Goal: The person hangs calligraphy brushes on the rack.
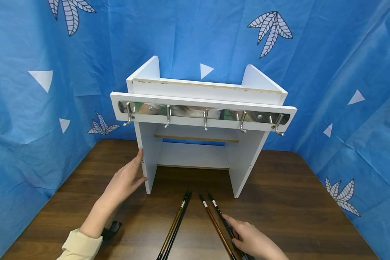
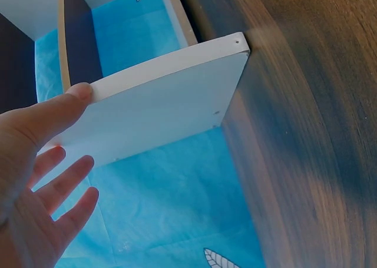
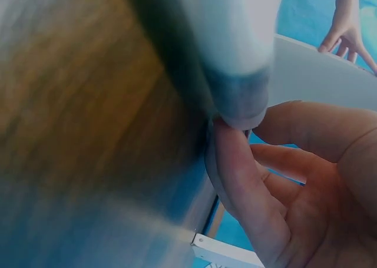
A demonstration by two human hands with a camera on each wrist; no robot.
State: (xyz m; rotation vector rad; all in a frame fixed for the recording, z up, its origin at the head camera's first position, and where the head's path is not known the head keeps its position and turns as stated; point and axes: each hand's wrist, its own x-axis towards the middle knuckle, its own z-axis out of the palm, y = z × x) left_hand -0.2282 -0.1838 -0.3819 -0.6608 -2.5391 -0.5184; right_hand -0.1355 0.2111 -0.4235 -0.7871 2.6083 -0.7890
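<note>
In the head view my left hand (image 1: 125, 182) is at the left side panel of a white shelf unit (image 1: 195, 155). The left wrist view shows one digit of that hand on the panel's front edge (image 2: 159, 68), the other fingers spread apart below. My right hand (image 1: 251, 236), low and right of centre, pinches a black calligraphy brush (image 1: 218, 210) lying lengthwise, index finger extended along it. A blurred pale cylinder (image 3: 235, 38) meets those fingertips in the right wrist view. Beside it lies a reddish-brown brush (image 1: 214, 222); further left, a gold-brown brush (image 1: 173, 227) lies against a dark one (image 1: 181, 218).
A white rail with several metal hooks (image 1: 205, 119) crosses the shelf unit's upper front. The unit stands on a dark wooden table (image 1: 299, 209). Blue patterned cloth (image 1: 195, 36) hangs behind and at both sides. A small black object (image 1: 112, 229) is by my left wrist.
</note>
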